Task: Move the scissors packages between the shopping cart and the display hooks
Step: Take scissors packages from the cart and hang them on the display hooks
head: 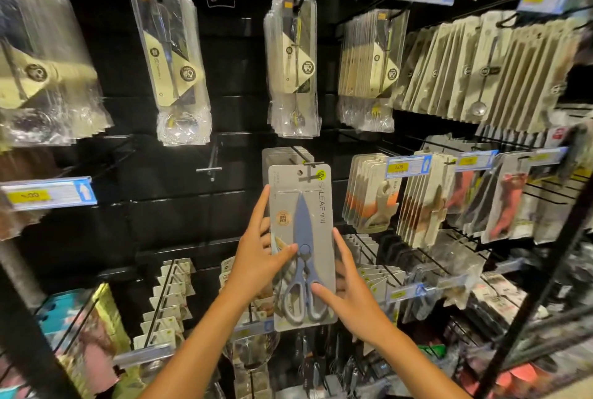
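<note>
Both hands, the left hand (pixel 256 257) and right hand (pixel 349 296), pinch one scissors package (pixel 301 247) at the tip of the display hook (pixel 303 157), where others already hang; the cart is unseen.

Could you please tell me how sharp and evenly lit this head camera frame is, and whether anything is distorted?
Head view: the scissors package between both hands is sharp, its lettering legible; the edges smear with blur, as on the left bagged utensils; wide-angle bending tilts the right shelf post; glare shines off the plastic bags.
</note>
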